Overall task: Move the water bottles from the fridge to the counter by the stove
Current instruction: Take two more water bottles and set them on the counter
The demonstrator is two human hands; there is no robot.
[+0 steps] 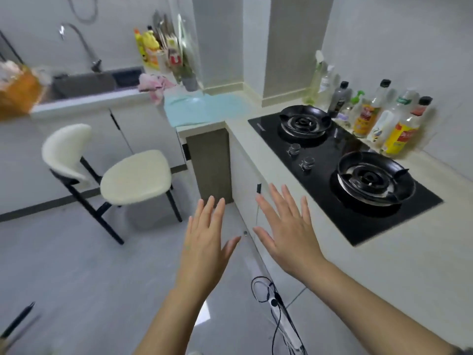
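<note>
Hands are filling the head view: we are holding our left hand (204,242) and right hand (286,234) up side by side, backs toward us, fingers straight and spread wide, gripping nothing and not touching each other. Both are hovering in front of the white cabinet under the counter (384,257). On that counter the black stove (320,160) is sitting, and a row of bottles (371,116) is standing behind it against the wall; we cannot tell whether any of them is holding water. To the left, a white chair (135,175) is standing near the sink (84,83).
</note>
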